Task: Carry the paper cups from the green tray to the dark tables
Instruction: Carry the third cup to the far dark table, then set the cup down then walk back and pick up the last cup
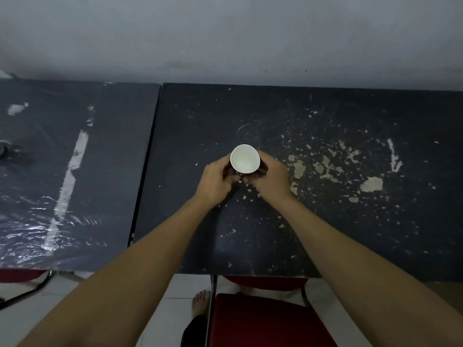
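Observation:
A paper cup [244, 159] with a white inside and a dark outer wall stands upright near the middle of the right dark table [325, 221]. My left hand [217, 182] wraps its left side and my right hand [271, 177] wraps its right side, so both hold it. The cup's lower wall is hidden by my fingers. A second dark table [75, 171], covered in shiny film, adjoins on the left. No green tray is in view.
A grey wall [225, 33] runs behind both tables. A red chair [265, 321] stands under the right table's front edge, beside my bare foot [200, 303]. A black cable [22, 294] lies on the floor at the lower left. A small round dark object [3, 149] sits at the left table's edge.

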Demonstrator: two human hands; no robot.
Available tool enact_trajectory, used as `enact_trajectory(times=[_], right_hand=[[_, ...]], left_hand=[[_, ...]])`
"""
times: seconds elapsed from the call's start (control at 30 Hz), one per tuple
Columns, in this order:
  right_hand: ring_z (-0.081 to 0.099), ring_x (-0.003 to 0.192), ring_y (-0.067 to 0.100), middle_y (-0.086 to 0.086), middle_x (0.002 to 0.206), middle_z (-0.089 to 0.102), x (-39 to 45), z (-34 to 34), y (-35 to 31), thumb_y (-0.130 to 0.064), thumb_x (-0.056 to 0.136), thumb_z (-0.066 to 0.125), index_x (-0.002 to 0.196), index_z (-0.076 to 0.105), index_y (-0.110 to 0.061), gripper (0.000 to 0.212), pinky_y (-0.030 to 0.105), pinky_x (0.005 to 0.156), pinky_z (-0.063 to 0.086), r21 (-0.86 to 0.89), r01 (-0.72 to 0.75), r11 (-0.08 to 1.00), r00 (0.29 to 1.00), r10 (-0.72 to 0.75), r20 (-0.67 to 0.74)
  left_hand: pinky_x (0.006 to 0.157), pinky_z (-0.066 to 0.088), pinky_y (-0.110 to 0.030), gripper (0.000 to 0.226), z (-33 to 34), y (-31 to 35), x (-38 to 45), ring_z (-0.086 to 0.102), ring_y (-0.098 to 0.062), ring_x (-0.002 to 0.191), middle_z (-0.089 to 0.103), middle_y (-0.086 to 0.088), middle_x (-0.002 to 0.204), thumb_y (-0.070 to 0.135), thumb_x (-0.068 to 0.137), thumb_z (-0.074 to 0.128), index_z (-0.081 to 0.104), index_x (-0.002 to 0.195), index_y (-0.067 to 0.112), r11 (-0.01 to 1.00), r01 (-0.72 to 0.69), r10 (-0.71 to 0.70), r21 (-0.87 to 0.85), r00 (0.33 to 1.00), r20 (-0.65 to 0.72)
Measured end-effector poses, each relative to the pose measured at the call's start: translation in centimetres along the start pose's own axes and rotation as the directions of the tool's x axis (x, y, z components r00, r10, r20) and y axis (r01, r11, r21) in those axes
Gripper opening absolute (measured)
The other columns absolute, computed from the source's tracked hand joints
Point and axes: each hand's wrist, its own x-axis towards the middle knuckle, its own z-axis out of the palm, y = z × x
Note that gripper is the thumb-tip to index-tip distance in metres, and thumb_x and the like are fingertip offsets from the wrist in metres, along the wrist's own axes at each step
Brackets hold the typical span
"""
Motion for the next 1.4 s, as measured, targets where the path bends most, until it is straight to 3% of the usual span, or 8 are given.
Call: enact_trajectory(times=[0.17,0.33,0.67,0.83,0.93,1.13,1.23,1.4], right_hand=[[0.067,0.111,0.012,-0.005,0.120,0.072,2.8,0.3,0.7,0.008,0.066,0.084,0.131,0.067,-0.015,0.071,0.018,0.093,0.055,-0.008,-0.028,1.000,0.999,0.028,0.015],[0.068,0.113,0.018,-0.001,0.123,0.072,4.6,0.7,1.5,0.006,0.065,0.084,0.132,0.066,-0.018,0.073,0.036,0.098,0.057,-0.034,-0.053,0.998,0.998,0.054,0.028],[0.063,0.111,0.012,-0.003,0.123,0.069,5.4,0.6,1.8,0.007,0.071,0.083,0.132,0.063,-0.017,0.069,0.013,0.088,0.051,-0.043,-0.081,0.996,0.994,0.083,0.064],[0.063,0.121,0.018,0.002,0.131,0.068,4.7,0.5,1.7,0.008,0.072,0.075,0.136,0.058,-0.019,0.072,0.036,0.102,0.055,-0.065,-0.125,0.990,0.991,0.127,0.032],[0.065,0.114,0.019,0.000,0.123,0.070,3.8,0.0,1.2,0.006,0.071,0.069,0.128,0.059,-0.020,0.063,0.040,0.097,0.057,-0.113,-0.139,0.984,0.990,0.136,-0.035],[0.059,0.094,0.018,0.000,0.108,0.061,1.1,-1.3,-0.9,-0.001,0.072,0.072,0.105,0.054,-0.019,0.042,0.028,0.072,0.044,-0.236,-0.152,0.960,0.981,0.117,-0.155],[0.057,0.085,0.019,0.000,0.100,0.060,-0.7,-1.3,-2.1,-0.005,0.071,0.070,0.097,0.053,-0.018,0.033,0.029,0.067,0.038,-0.300,-0.134,0.944,0.985,0.095,-0.141],[0.059,0.083,0.021,0.000,0.093,0.062,-4.4,-0.2,-4.7,-0.010,0.074,0.068,0.094,0.056,-0.017,0.024,0.037,0.071,0.048,-0.348,-0.056,0.936,0.998,0.042,-0.048]], left_hand=[[0.106,0.050,-0.035,0.060,0.5,-0.5,2.4,0.064,-0.011,0.118,0.071,0.003,0.125,-0.005,0.080,0.075,0.061,0.136,0.013,0.999,0.048,-0.047,0.019,0.998,-0.034],[0.105,0.051,-0.038,0.059,0.9,-1.3,4.0,0.065,-0.013,0.116,0.071,0.002,0.123,-0.007,0.079,0.074,0.062,0.134,0.012,0.996,0.087,-0.087,0.012,0.995,-0.040],[0.107,0.049,-0.040,0.063,1.5,-1.9,5.0,0.062,-0.018,0.120,0.068,-0.004,0.130,-0.004,0.078,0.078,0.059,0.136,0.010,0.988,0.156,-0.156,0.002,0.987,-0.047],[0.105,0.044,-0.025,0.068,0.8,-1.6,4.0,0.058,-0.010,0.119,0.064,-0.004,0.135,0.000,0.079,0.079,0.053,0.140,0.012,0.976,0.210,-0.209,0.062,0.978,-0.029],[0.108,0.046,-0.035,0.063,-0.1,-1.3,3.0,0.060,-0.020,0.124,0.064,-0.004,0.135,0.006,0.081,0.078,0.054,0.139,0.015,0.953,0.251,-0.246,0.169,0.968,-0.049],[0.098,0.045,-0.030,0.042,-2.0,0.3,0.3,0.061,-0.022,0.117,0.065,-0.003,0.130,0.018,0.087,0.071,0.063,0.128,0.014,0.904,0.269,-0.228,0.332,0.961,-0.158],[0.093,0.051,-0.032,0.035,-2.9,1.3,-1.6,0.064,-0.021,0.108,0.069,-0.001,0.121,0.022,0.087,0.070,0.065,0.121,0.017,0.901,0.274,-0.223,0.336,0.957,-0.184],[0.084,0.049,-0.028,0.027,-5.1,2.9,-5.7,0.066,-0.018,0.100,0.071,0.001,0.111,0.025,0.089,0.068,0.067,0.115,0.018,0.893,0.283,-0.211,0.350,0.950,-0.229]])
